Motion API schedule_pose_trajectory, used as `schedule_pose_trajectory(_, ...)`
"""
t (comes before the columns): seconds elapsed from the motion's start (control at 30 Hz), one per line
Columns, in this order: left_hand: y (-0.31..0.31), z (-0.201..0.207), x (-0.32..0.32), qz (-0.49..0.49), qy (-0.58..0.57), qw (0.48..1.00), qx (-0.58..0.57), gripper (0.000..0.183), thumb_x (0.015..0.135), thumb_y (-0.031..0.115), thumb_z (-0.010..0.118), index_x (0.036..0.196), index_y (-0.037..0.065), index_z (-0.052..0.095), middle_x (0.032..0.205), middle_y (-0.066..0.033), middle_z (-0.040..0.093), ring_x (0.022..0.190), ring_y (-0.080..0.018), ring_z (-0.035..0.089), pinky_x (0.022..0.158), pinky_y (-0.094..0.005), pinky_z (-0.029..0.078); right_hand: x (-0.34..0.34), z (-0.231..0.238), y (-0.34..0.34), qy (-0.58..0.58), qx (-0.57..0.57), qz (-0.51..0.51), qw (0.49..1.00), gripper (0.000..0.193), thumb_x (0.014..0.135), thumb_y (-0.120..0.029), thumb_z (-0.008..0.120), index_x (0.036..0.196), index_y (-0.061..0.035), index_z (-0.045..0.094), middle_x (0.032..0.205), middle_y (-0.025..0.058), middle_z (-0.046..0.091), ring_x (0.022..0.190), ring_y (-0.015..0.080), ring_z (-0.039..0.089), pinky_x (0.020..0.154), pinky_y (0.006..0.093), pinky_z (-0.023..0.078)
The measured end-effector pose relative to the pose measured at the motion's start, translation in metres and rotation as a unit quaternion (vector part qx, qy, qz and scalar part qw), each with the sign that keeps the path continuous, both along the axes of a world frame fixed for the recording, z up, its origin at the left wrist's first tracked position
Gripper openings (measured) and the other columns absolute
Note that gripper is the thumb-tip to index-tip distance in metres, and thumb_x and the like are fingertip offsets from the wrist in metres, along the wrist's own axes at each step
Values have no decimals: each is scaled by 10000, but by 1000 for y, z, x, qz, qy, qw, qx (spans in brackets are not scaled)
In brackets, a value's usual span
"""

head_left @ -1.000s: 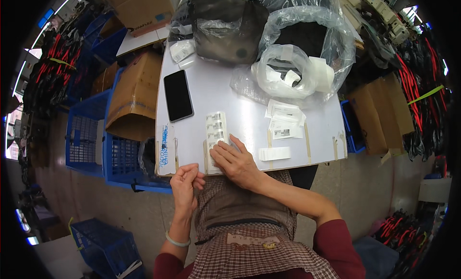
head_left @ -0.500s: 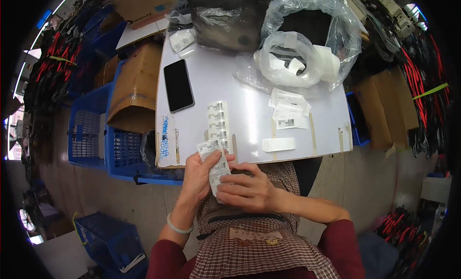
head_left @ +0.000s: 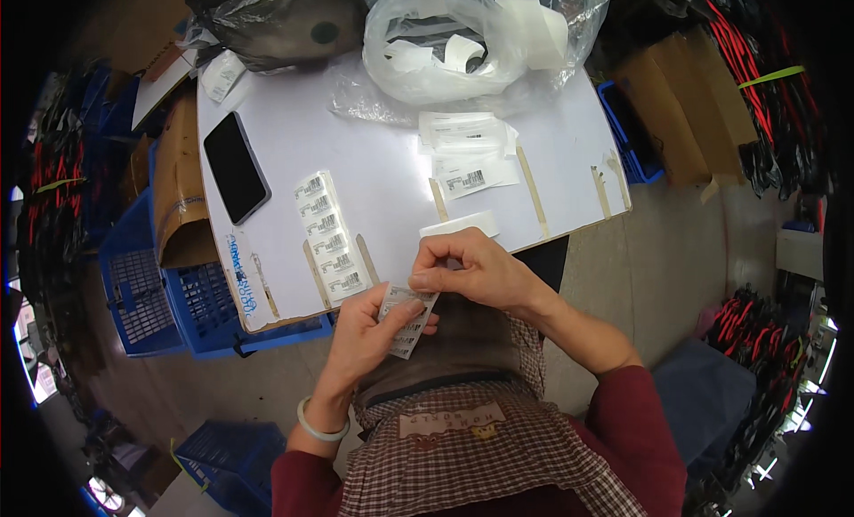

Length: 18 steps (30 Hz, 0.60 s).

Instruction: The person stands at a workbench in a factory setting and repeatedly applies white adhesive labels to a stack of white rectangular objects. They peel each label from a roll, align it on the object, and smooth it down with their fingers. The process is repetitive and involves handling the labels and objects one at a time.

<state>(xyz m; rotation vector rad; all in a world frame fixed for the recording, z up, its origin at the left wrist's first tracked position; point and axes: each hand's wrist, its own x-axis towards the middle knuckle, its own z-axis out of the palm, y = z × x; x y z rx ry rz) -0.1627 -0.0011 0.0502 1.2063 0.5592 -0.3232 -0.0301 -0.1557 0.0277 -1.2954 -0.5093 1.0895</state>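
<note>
My left hand (head_left: 363,337) grips a short strip of white barcode labels (head_left: 406,339), thumb on top, just off the table's front edge. At the strip's upper end, the thumb and forefinger of my right hand (head_left: 480,270) are pinched together against its edge; the fingertips hide exactly what part they pinch. A longer strip of barcode labels (head_left: 326,234) lies flat on the table beyond my left hand. Past my right hand is a stack of blank white slips (head_left: 463,224), partly covered by it. Several printed tags (head_left: 469,148) lie loosely piled farther back.
A black phone (head_left: 237,168) rests on the white table (head_left: 374,197) at the left. Clear plastic bags (head_left: 391,72) with white rolls and paper pieces stand at the back. Blue crates (head_left: 142,290) and cardboard boxes (head_left: 685,112) flank the table.
The view has turned, so the table sits farther left. My right hand has risen from the strip's lower part to a pinch at its upper end. My left hand still holds the strip.
</note>
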Motion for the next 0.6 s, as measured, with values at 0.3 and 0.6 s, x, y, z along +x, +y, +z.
schedule_pose_trajectory(0.3, 5, -8, 5, -71, -109, 970, 205, 90, 839, 67, 746, 873, -9, 711, 756, -38, 712, 658, -69, 622, 586, -206, 473, 2, -20, -10, 248, 15, 44, 968, 134, 869, -130, 705, 832, -2, 694, 764, -4, 647, 696, 52, 554, 646, 212, 437)
schedule_pose_trajectory(0.6, -25, -11, -2, -17, -200, 948, 248, 235, 889, -22, 676, 1114, -32, 613, 934, -124, 726, 882, -129, 690, 725, -247, 555, -23, -2, -32, -96, -57, -164, 980, 115, 821, -53, 735, 922, -23, 690, 833, 24, 637, 756, 104, 588, 650, 239, 472)
